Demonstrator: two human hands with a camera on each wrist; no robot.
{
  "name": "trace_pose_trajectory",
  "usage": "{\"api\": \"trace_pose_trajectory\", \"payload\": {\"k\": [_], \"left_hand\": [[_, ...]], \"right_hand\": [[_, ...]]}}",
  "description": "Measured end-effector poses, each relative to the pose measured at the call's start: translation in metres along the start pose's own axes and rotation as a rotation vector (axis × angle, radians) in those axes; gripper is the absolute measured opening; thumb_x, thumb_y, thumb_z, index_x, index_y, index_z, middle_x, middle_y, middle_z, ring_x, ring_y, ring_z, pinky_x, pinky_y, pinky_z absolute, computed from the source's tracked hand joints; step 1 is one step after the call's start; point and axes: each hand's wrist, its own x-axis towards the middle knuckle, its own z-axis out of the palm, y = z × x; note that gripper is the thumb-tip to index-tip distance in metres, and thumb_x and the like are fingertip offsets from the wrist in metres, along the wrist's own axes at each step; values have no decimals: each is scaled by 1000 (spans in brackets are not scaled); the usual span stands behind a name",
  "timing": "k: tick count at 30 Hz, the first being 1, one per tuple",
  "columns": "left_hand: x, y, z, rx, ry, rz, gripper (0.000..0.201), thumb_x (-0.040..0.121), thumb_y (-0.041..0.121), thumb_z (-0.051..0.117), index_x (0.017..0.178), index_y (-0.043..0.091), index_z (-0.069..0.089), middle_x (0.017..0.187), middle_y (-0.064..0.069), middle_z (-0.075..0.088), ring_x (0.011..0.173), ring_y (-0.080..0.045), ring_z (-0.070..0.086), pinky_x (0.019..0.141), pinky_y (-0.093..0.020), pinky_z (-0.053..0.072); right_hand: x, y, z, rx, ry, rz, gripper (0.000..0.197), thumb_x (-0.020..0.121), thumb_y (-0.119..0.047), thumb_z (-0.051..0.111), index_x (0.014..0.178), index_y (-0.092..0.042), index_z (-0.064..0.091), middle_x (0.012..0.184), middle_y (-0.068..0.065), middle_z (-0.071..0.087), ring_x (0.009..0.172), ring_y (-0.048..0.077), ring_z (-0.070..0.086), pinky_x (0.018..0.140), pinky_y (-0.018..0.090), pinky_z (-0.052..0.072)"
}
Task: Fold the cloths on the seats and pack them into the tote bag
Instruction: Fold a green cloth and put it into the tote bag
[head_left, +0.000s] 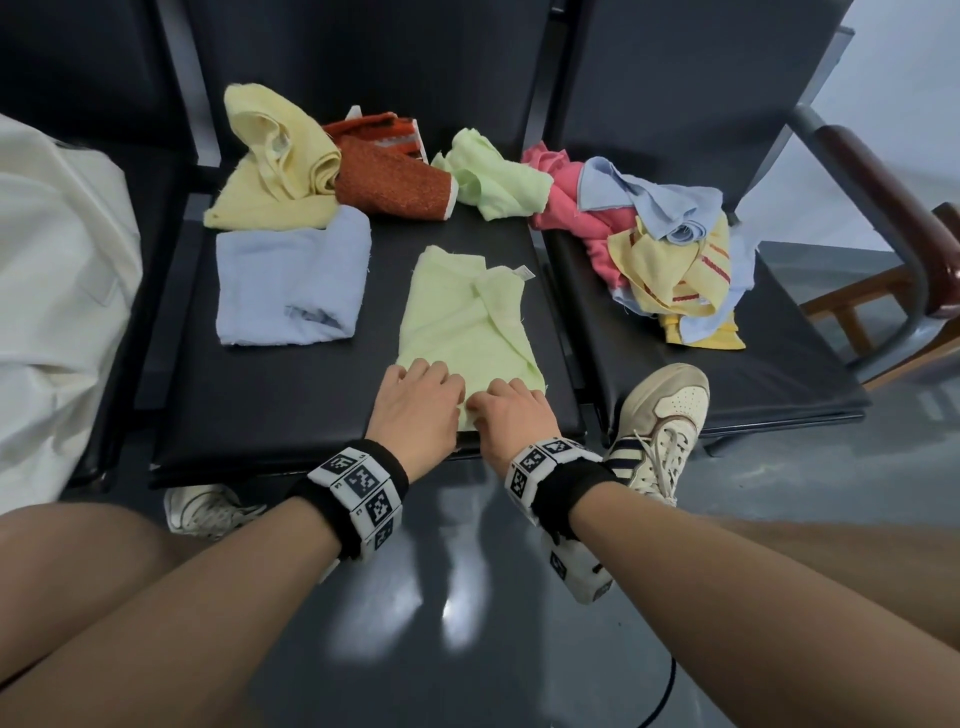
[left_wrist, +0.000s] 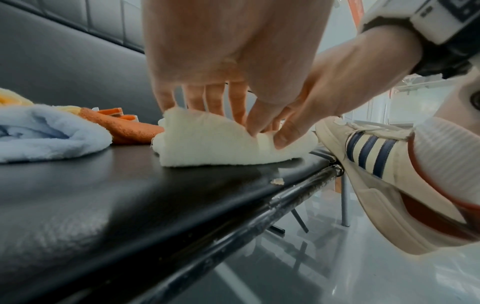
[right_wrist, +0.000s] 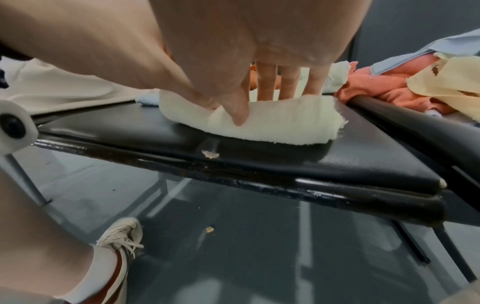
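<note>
Terry cloth, pale green (head_left: 465, 322), lies on the middle seat (head_left: 291, 395) toward its front right corner, already doubled into a long strip that runs from the front edge back toward the seat's middle; both hands are on its near end. Left hand (head_left: 418, 410) and right hand (head_left: 511, 415) sit side by side, touching, fingers curled over the near hem; the right wrist view shows the right thumb (right_wrist: 237, 115) pressed into the front of the raised fold with fingers behind it, so each hand pinches the cloth rather than lying flat on it.

Judging by its fuzzy pile and the way the hem bulges up between the fingers, the cloth is light, soft and limp; it will sag wherever it is not held and will not keep a crease unless pressed; it should not slip on the black seat pad much. Best hold seems the 2 near corners, lifted together and carried over to the far end where the white label (head_left: 523, 271) shows, then smoothed flat.

A folded light blue cloth (head_left: 288, 283) lies at the seat's left side; behind it lie a yellow cloth (head_left: 275, 161), an orange one (head_left: 392, 184) and a second green one (head_left: 491, 179), all unfolded; a mixed heap (head_left: 660, 260) covers the right seat. Cream fabric at the far left (head_left: 57, 291) may be the tote bag; I cannot tell for sure.
</note>
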Motion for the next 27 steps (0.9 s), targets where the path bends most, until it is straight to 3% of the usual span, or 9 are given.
{"api": "trace_pose_trajectory", "payload": {"k": [2,6,9,16,20,23,27], "left_hand": [[0,1,-1,34,13,46,19,90,27,57,105,19,65,107,1,59,106,-23,51,91,-37,38],[-1,4,-2,64,-62,59,29,88,33,61,114,21,58,113,1,56,110,-22,49,91,-36,36],[-1,4,0,87,-84,38,31,85,26,65,115,22,55,113,1,56,109,-23,50,89,-36,36],[0,2,1,58,-95,24,28,92,26,57,119,22,54,110,3,61,110,-21,52,93,-34,35],[-1,3,2,70,-108,11,26,92,24,55,118,22,52,106,3,63,106,-21,54,90,-35,35],[0,3,2,62,-107,-8,24,91,21,52,115,22,52,104,5,64,103,-20,55,88,-35,34],[3,2,2,11,-149,-55,25,95,21,47,118,20,53,102,2,66,101,-23,57,85,-36,31]], "right_hand": [[4,0,-2,9,-36,9,35,94,-17,50,127,-26,56,119,0,54,118,23,44,96,33,32],[6,1,-3,24,-81,34,35,94,-18,49,128,-26,56,119,2,54,118,23,43,97,35,33],[5,1,-2,52,-73,44,37,94,-17,47,128,-25,57,118,2,54,116,24,44,95,35,34],[-3,4,3,71,51,21,27,95,-22,49,117,-17,64,115,4,50,109,26,44,82,32,30],[-4,3,4,59,75,28,29,94,-23,50,120,-15,57,116,5,54,110,26,46,89,35,34],[-4,2,2,62,107,29,25,92,-23,52,115,-14,53,111,3,57,107,26,48,87,35,35],[-5,1,-1,35,36,-5,32,87,-24,59,118,-16,53,114,2,55,110,25,47,91,35,34]]}}
